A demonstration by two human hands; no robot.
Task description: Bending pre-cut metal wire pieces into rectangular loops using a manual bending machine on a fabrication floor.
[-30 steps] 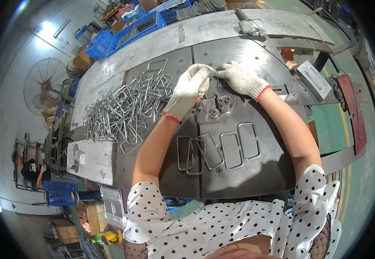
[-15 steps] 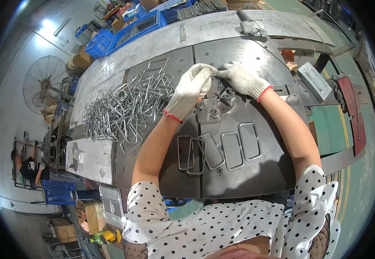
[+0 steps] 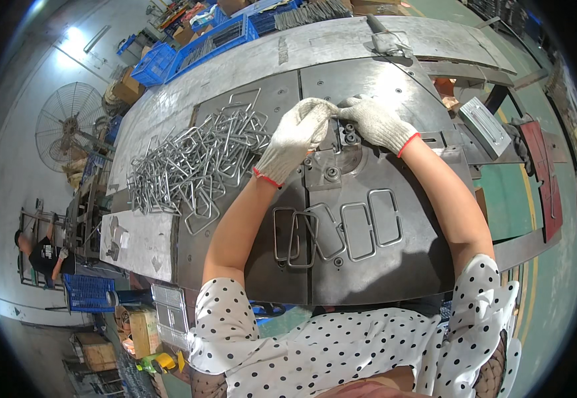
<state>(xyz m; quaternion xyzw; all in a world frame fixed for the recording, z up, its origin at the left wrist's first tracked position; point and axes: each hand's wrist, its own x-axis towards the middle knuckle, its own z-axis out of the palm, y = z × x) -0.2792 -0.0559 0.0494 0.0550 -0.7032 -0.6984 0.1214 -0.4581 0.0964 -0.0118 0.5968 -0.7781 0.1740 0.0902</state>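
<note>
In white knitted gloves with red cuffs, my left hand point(image 3: 300, 129) and my right hand point(image 3: 380, 124) meet above the far end of a bolted metal fixture point(image 3: 333, 174) on the steel table. Fingers of both hands are closed and their tips nearly touch. Whatever they hold is hidden by the gloves. A small block with bolts point(image 3: 349, 134) sits just below my right fingers. Nearer to me lie several rectangular wire loops point(image 3: 384, 217), flat on the table, some overlapping. Left of my left hand is a tangled heap of similar metal wire loops point(image 3: 199, 159).
Blue crates point(image 3: 215, 46) stand beyond the table's far left edge. A grey hand-held tool point(image 3: 389, 42) lies at the far side. Right of the table are a silver metal box point(image 3: 484, 126) and a red metal piece point(image 3: 542, 179). A co-worker point(image 3: 43, 255) is at the far left.
The small bolted block on the fixture has shifted away from me, closer to my fingers. Both hands stay nearly in place. The co-worker at the far left has moved slightly.
</note>
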